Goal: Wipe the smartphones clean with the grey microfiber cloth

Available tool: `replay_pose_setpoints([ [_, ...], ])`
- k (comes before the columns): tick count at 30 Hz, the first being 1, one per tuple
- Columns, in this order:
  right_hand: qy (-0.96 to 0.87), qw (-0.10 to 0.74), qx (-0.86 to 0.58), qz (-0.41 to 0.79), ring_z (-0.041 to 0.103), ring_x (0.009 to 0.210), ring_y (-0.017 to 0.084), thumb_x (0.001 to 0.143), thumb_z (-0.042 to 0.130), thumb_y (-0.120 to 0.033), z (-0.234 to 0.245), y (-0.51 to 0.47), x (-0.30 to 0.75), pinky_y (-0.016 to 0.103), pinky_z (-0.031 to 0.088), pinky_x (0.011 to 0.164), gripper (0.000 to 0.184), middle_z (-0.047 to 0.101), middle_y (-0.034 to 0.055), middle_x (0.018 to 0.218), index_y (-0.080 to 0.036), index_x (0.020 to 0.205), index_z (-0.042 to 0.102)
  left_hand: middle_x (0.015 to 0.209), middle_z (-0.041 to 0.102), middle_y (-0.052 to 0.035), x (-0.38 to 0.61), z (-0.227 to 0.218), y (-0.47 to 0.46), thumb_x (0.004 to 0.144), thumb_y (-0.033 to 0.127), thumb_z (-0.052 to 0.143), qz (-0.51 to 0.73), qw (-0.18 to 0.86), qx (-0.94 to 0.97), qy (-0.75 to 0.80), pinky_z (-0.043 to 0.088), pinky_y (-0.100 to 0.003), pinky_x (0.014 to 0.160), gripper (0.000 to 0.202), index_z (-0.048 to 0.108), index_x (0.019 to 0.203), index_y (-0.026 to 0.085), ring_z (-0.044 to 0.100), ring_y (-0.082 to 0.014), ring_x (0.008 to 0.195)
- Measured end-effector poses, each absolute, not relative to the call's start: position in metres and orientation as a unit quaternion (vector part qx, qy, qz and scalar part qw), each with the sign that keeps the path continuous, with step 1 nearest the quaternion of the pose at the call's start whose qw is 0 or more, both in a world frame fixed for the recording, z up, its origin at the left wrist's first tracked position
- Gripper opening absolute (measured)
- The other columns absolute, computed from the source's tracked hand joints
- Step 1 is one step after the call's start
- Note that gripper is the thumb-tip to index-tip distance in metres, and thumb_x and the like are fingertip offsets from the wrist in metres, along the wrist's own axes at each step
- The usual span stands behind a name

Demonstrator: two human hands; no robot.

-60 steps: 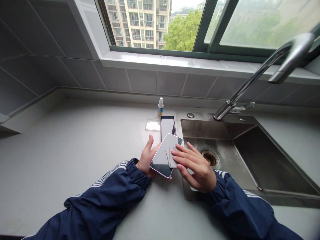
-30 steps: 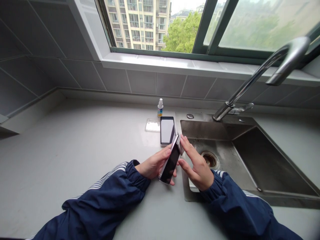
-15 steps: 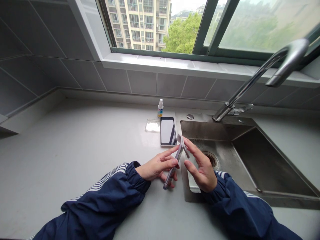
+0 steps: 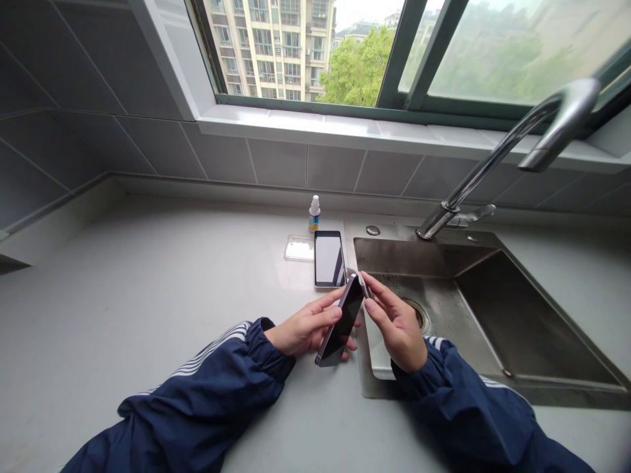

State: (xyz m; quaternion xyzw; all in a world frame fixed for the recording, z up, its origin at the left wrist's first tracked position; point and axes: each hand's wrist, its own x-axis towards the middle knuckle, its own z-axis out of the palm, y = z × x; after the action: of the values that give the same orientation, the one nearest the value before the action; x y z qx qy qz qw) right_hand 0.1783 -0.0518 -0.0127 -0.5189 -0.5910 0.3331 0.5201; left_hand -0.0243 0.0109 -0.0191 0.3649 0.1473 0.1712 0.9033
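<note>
Smartphone (image 4: 341, 320) tilted up above the table (image 4: 148, 276), dark glass toward the camera! Left hand (image 4: 305, 326) is gripping it from the side, fingers curled round the edge; right hand (image 4: 397, 323) closed, pinching a pale cloth (image 4: 363, 284) at the top corner. Good form: a firm hold at the edges keeps the glass clear. Second phone (image 4: 328, 259) lies flat, just beyond, near a spray bottle (image 4: 314, 213).
</note>
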Motion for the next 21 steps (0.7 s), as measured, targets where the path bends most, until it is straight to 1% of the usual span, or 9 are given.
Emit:
replay_pose_setpoints([
  [3,-0.574,0.533,-0.522,0.337,0.055,0.134,0.027,0.099,0.056,-0.037,-0.009,-0.051,0.176,0.046,0.041,0.116,0.044,0.059,0.005,0.144,-0.027,0.141,0.055,0.124,0.063,-0.0167,-0.024,-0.019,0.012,0.095,0.042,0.056,0.176,0.91,0.349,0.135,0.057,-0.045,0.079,0.06,0.038,0.151,0.031,0.073,-0.0294,0.093],
  [6,-0.558,0.549,-0.522,0.339,0.055,0.134,0.026,0.099,0.056,-0.037,-0.003,-0.052,0.175,0.042,0.042,0.116,0.041,0.059,0.0028,0.143,-0.028,0.139,0.058,0.128,0.062,-0.0235,-0.024,-0.019,0.013,0.097,0.047,0.046,0.191,0.913,0.334,0.135,0.057,-0.048,0.078,0.062,0.032,0.153,0.024,0.073,-0.0338,0.094],
  [8,-0.55,0.561,-0.519,0.335,0.056,0.132,0.026,0.099,0.056,-0.037,-0.001,-0.053,0.176,0.042,0.044,0.115,0.039,0.062,0.0013,0.14,-0.03,0.136,0.061,0.128,0.062,-0.0264,-0.024,-0.017,0.013,0.099,0.048,0.039,0.196,0.914,0.328,0.136,0.056,-0.048,0.077,0.062,0.027,0.154,0.022,0.074,-0.0352,0.092],
  [10,-0.545,0.569,-0.514,0.339,0.058,0.131,0.027,0.099,0.056,-0.036,0.0,-0.054,0.177,0.045,0.043,0.115,0.037,0.065,0.0009,0.137,-0.031,0.135,0.062,0.126,0.063,-0.0279,-0.023,-0.014,0.014,0.1,0.048,0.034,0.194,0.915,0.327,0.136,0.056,-0.047,0.073,0.061,0.026,0.154,0.021,0.074,-0.0358,0.088],
  [13,-0.548,0.571,-0.495,0.36,0.052,0.136,0.029,0.099,0.054,-0.036,-0.002,-0.055,0.177,0.048,0.037,0.119,0.04,0.06,0.0027,0.143,-0.028,0.138,0.06,0.125,0.064,-0.0283,-0.024,-0.011,0.015,0.1,0.05,0.031,0.187,0.917,0.323,0.139,0.057,-0.046,0.068,0.06,0.027,0.153,0.021,0.075,-0.0356,0.083],
  [16,-0.549,0.577,-0.463,0.389,0.046,0.141,0.031,0.098,0.053,-0.037,-0.002,-0.055,0.176,0.051,0.031,0.122,0.044,0.054,0.0045,0.149,-0.026,0.141,0.057,0.123,0.065,-0.0267,-0.025,-0.01,0.016,0.099,0.054,0.03,0.173,0.926,0.302,0.145,0.057,-0.046,0.066,0.063,0.027,0.153,0.021,0.075,-0.0347,0.079],
  [18,-0.553,0.576,-0.45,0.401,0.047,0.14,0.032,0.098,0.053,-0.038,0.0,-0.056,0.175,0.052,0.031,0.121,0.045,0.055,0.0052,0.147,-0.026,0.14,0.057,0.119,0.067,-0.0254,-0.026,-0.012,0.016,0.099,0.055,0.029,0.152,0.933,0.294,0.143,0.057,-0.045,0.064,0.064,0.027,0.152,0.02,0.075,-0.0349,0.077],
  [21,-0.569,0.559,-0.453,0.399,0.052,0.136,0.032,0.098,0.052,-0.04,0.003,-0.058,0.175,0.052,0.035,0.118,0.043,0.059,0.0054,0.143,-0.027,0.138,0.059,0.116,0.068,-0.0245,-0.027,-0.014,0.016,0.098,0.056,0.029,0.095,0.94,0.304,0.126,0.057,-0.044,0.063,0.064,0.031,0.15,0.019,0.075,-0.0346,0.077],
])
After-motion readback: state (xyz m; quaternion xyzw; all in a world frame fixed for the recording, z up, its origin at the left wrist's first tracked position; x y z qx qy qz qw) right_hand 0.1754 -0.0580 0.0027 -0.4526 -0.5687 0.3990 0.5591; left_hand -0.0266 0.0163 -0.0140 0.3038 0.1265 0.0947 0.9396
